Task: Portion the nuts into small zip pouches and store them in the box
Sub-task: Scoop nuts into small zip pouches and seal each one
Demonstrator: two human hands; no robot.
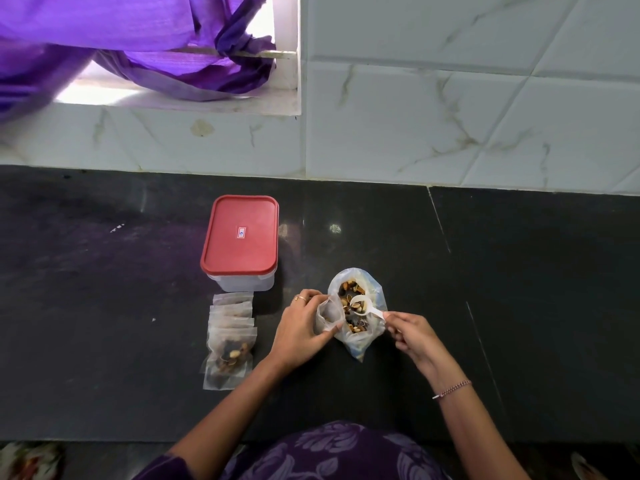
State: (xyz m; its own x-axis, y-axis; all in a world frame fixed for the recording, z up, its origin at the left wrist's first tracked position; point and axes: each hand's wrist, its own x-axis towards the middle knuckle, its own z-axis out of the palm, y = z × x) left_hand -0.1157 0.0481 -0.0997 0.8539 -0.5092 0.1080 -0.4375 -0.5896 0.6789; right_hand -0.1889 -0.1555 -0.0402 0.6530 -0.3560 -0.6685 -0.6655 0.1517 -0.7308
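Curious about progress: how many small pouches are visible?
About 6: one pouch held open in the left hand, roughly five overlapping in a pile before the box; others may be hidden.

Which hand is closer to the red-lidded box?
Left. Left hand, holding a pouch, is near the box; right hand, with the scoop, is beyond the nut bag.

Both forearms reach forward, hands close together. Left hand (301, 323) curls its fingers round the open zip pouch (327, 317), and right hand (412, 336) pinches the white scoop (362, 304) by its handle.
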